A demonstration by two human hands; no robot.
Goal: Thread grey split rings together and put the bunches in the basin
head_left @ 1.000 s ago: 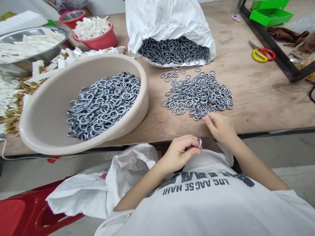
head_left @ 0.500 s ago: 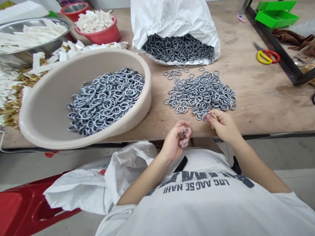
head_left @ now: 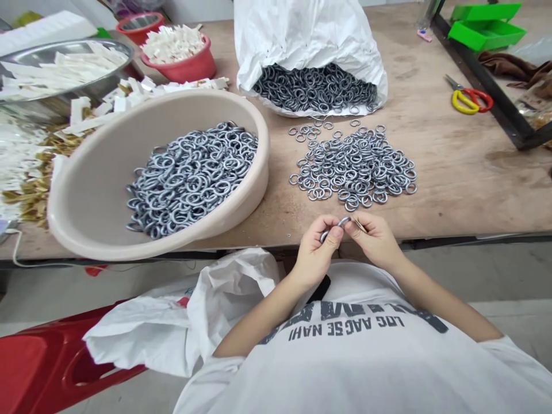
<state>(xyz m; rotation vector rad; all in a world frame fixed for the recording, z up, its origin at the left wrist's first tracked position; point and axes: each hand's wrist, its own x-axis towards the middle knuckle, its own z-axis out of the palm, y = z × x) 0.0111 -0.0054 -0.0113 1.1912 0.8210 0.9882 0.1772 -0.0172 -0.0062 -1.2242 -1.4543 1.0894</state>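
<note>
My left hand (head_left: 317, 250) is closed around grey metal rings; one ring (head_left: 324, 236) shows between its fingers. Another metal ring (head_left: 344, 221) is pinched where the thumbs and fingertips of both hands meet. My right hand (head_left: 376, 240) is closed too, with a thin brass-coloured pointed piece (head_left: 359, 226) sticking out between thumb and fingers; its exact kind is too small to tell. Both hands are at the table's front edge, just short of a loose pile of metal rings (head_left: 357, 164). How many rings my left palm holds is hidden.
A large beige basin (head_left: 86, 190) holding many rings stands at left. Behind the pile, a white sack (head_left: 306, 34) lies open, spilling rings. Scissors (head_left: 470, 100) lie right, beside a dark metal frame (head_left: 483, 80). White strips fill a steel bowl (head_left: 86, 86) and red bowl (head_left: 190, 69).
My right hand has come back from the pile's near edge with a ring and now meets my left hand. The left fingers have closed further, and the view has shifted slightly.
</note>
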